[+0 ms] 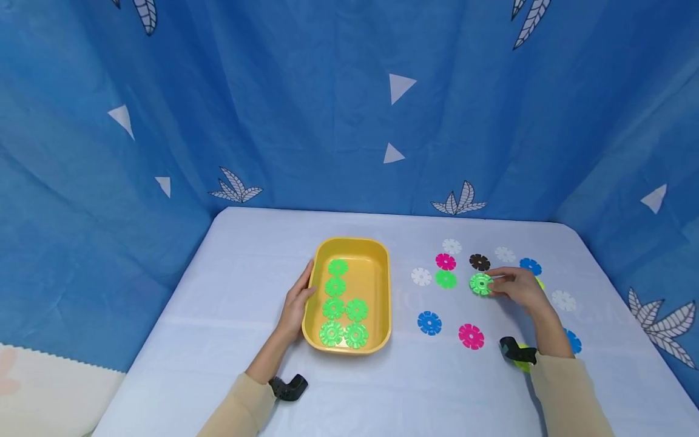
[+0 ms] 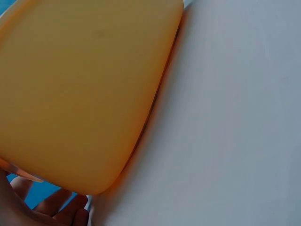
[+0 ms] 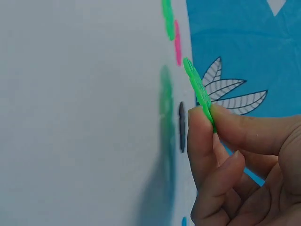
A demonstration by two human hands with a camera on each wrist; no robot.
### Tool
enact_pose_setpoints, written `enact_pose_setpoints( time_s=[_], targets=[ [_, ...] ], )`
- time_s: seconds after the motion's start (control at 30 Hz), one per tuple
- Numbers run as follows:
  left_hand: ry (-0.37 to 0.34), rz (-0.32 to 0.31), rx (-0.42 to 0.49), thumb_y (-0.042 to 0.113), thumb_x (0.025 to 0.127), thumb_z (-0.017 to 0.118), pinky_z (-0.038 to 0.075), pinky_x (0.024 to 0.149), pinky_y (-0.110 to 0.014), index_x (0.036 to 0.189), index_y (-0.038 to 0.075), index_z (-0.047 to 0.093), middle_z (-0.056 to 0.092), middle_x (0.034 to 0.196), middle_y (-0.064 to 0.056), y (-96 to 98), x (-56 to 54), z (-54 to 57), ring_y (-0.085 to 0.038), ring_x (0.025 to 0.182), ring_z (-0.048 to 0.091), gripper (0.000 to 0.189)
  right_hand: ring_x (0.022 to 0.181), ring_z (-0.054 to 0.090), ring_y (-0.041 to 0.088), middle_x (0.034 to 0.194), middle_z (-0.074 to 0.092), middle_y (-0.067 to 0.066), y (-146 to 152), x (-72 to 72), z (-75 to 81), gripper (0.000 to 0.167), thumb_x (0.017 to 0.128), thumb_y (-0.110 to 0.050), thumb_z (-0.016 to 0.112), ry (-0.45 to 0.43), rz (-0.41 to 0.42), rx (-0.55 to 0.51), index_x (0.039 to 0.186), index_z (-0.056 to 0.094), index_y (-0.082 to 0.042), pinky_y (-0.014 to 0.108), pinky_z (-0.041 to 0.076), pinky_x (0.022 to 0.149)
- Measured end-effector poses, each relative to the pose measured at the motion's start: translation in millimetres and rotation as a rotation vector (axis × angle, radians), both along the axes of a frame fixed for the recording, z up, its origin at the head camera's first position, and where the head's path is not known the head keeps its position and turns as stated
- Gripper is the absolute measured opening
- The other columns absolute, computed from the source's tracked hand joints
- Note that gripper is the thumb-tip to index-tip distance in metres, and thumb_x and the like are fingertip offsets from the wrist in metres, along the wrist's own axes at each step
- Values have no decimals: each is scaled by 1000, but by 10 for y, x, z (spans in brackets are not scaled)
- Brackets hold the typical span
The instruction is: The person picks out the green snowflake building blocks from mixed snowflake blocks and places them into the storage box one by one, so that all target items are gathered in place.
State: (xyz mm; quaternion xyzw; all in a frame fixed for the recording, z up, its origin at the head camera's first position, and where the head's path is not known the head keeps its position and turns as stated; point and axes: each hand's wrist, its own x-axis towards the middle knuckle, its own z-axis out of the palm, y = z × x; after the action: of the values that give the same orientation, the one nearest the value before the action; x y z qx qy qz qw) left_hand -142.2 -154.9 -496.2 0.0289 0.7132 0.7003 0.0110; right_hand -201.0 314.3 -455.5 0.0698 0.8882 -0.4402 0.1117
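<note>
My right hand [image 1: 519,286] pinches a green notched plastic disc [image 1: 481,284] between thumb and fingers. In the right wrist view the disc [image 3: 197,87] is edge-on, raised off the table. My left hand [image 1: 296,306] holds the left side of a yellow rectangular tray [image 1: 377,285], thumb at the rim. Its fingers [image 2: 54,203] show along the tray's outer wall in the left wrist view. Inside the tray, several green notched discs [image 1: 357,309] lie toward the left and front. Another green disc [image 1: 446,279] lies flat on the table, left of my right hand.
More notched discs are scattered on the white table [image 1: 426,388]: pink [image 1: 471,336], blue [image 1: 429,323], white [image 1: 421,277], black [image 1: 479,262]. A yellow-green disc [image 1: 525,363] lies partly hidden under the right wrist. Blue curtain [image 1: 327,121] stands behind the table.
</note>
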Motion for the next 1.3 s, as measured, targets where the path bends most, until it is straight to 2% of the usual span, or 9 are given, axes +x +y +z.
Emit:
enact_pose_setpoints(
  time_s=[0.2, 0.33, 0.53, 0.77, 0.87, 0.97, 1.1, 1.3],
  targets=[
    [-8, -8, 2, 14, 103, 35, 10, 123, -33, 157, 23, 21, 14, 165, 6, 6, -8, 5, -13, 152, 7, 57, 73, 70, 12, 90, 61, 6, -105, 9, 199, 45, 96, -15, 62, 65, -2, -25, 134, 53, 7, 26, 46, 57],
    [0, -11, 5, 14, 103, 35, 9, 123, -36, 157, 21, 21, 14, 165, 4, 8, -7, 5, -16, 153, 7, 56, 77, 72, 19, 96, 61, 12, -212, 4, 332, 43, 96, -17, 61, 106, 27, -16, 133, 55, 4, 27, 51, 59],
    [7, -9, 2, 14, 103, 36, 10, 123, -32, 158, 19, 20, 12, 165, 0, 0, 0, -3, -18, 153, 6, 57, 80, 72, 24, 107, 62, 22, -416, -14, 522, 37, 95, -13, 61, 148, 55, 12, 130, 59, 1, 24, 53, 62],
    [-7, 3, -1, 12, 102, 35, 9, 123, -36, 158, 19, 20, 13, 165, 2, -4, 16, 12, -17, 153, 7, 58, 70, 68, 13, 105, 59, 20, -672, -110, 731, 35, 93, -10, 64, 143, 83, -2, 126, 62, -1, 21, 50, 58],
    [-13, 0, 0, 12, 102, 35, 9, 123, -35, 158, 20, 20, 13, 165, 5, 0, 21, 27, -15, 153, 7, 58, 71, 65, 18, 108, 59, 20, -791, -165, 807, 33, 92, -11, 66, 129, 105, -6, 124, 64, -2, 23, 48, 56],
    [-18, -1, 4, 11, 102, 35, 10, 123, -33, 158, 21, 20, 13, 165, 6, 3, 23, 33, -13, 152, 7, 58, 79, 60, 24, 112, 60, 19, -909, -223, 849, 32, 91, -12, 67, 119, 136, 0, 122, 66, -2, 24, 49, 60],
    [-19, -2, 5, 11, 102, 34, 10, 123, -33, 158, 21, 20, 13, 165, 6, 4, 20, 31, -14, 152, 7, 58, 91, 62, 28, 114, 61, 19, -1066, -311, 843, 29, 91, -9, 67, 119, 190, -16, 119, 67, -2, 23, 54, 68],
    [-13, -2, 0, 12, 103, 34, 9, 123, -34, 158, 21, 20, 13, 165, 5, 5, 9, 21, -13, 152, 7, 58, 78, 71, 22, 102, 66, 17, -1363, -428, 826, 22, 91, -7, 67, 142, 309, -44, 112, 70, -1, 25, 58, 69]
  ],
)
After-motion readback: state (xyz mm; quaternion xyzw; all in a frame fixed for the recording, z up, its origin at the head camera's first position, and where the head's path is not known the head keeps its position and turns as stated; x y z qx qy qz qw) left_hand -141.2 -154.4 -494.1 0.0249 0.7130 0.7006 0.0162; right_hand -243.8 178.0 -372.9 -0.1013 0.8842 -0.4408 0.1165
